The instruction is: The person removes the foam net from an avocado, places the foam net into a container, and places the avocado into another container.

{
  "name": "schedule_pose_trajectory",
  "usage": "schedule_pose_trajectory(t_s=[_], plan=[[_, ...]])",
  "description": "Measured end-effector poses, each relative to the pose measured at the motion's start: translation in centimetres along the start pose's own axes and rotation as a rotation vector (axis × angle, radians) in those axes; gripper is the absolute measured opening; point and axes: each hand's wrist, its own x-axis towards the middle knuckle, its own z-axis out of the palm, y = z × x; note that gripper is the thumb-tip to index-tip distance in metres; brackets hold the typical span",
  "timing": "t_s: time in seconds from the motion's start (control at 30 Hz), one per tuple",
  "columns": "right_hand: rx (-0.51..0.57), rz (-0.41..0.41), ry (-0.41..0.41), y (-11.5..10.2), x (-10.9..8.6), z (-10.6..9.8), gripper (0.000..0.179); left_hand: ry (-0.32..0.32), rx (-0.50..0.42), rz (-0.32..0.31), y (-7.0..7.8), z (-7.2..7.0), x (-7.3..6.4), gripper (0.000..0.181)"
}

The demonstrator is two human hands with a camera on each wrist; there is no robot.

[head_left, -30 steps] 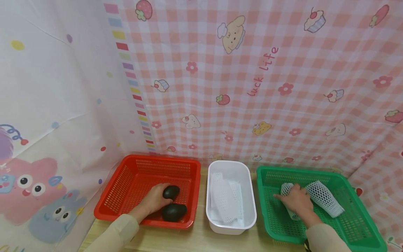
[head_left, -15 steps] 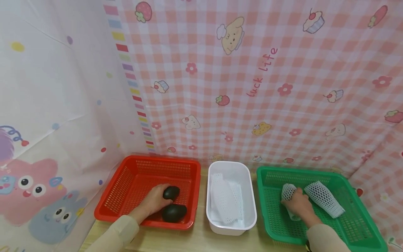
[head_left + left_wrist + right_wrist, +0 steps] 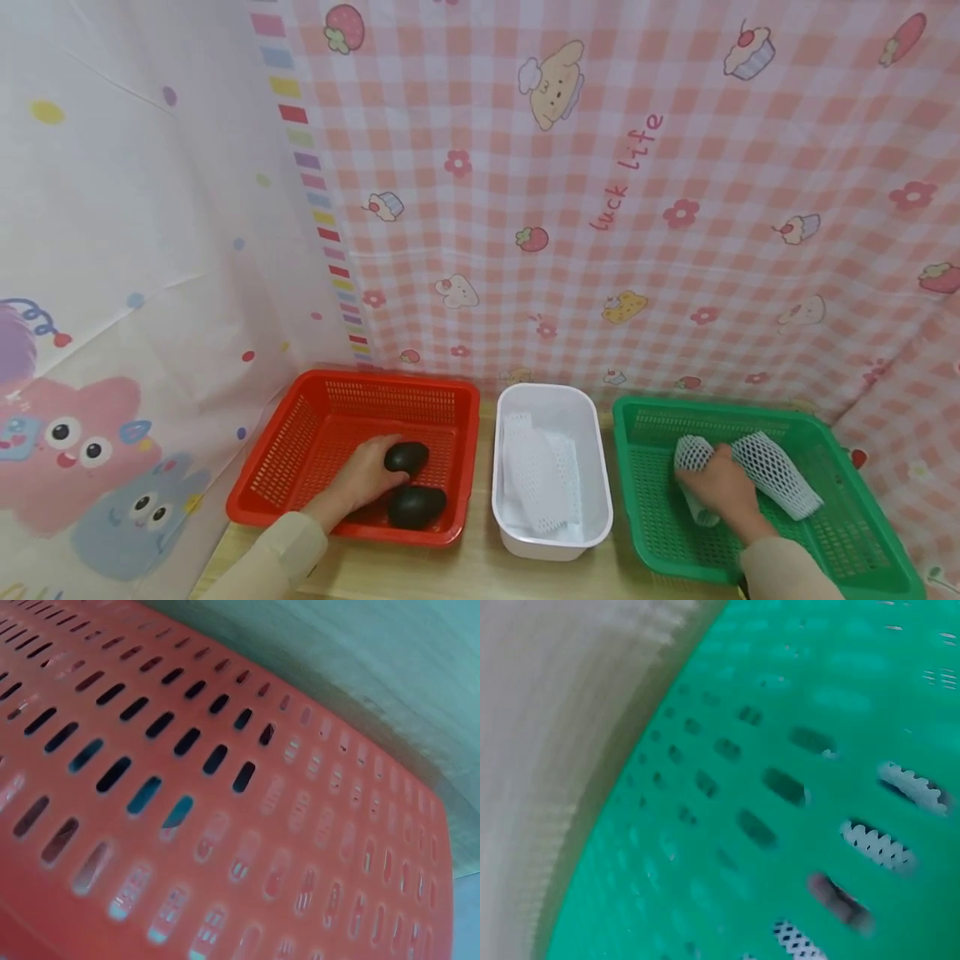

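In the head view my left hand (image 3: 366,477) pinches a dark avocado (image 3: 407,458) between thumb and fingers, inside the red basket (image 3: 390,381). A second avocado (image 3: 416,507) lies just in front of it. My right hand (image 3: 723,492) grips a white foam net sleeve (image 3: 693,452) in the green basket (image 3: 712,407), covering its middle. Another foam net sleeve (image 3: 778,475) lies to the right of that hand. Both wrist views are mostly filled by slotted basket walls; bits of white netting (image 3: 877,844) show through the green slots.
Between the baskets stands a white tub (image 3: 551,546) with several flat foam net sleeves (image 3: 536,475) in it. All three containers sit on a light wooden table (image 3: 450,575). A pink checked cloth (image 3: 480,208) hangs close behind, and a white printed cloth (image 3: 150,250) at the left.
My right hand's thumb, spread out to the left earlier, has closed in on the foam net sleeve. Hand and sleeve have shifted slightly right. The left hand stays almost still on the avocado.
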Motion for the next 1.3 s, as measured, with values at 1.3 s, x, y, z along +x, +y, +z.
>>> schedule_pose_trajectory(t_s=[1.3], plan=[[0.225,-0.173,0.201,-5.4,-8.1,-2.9,0.096,0.153,-0.009,0.123,2.7,-3.3,-3.8,0.055]])
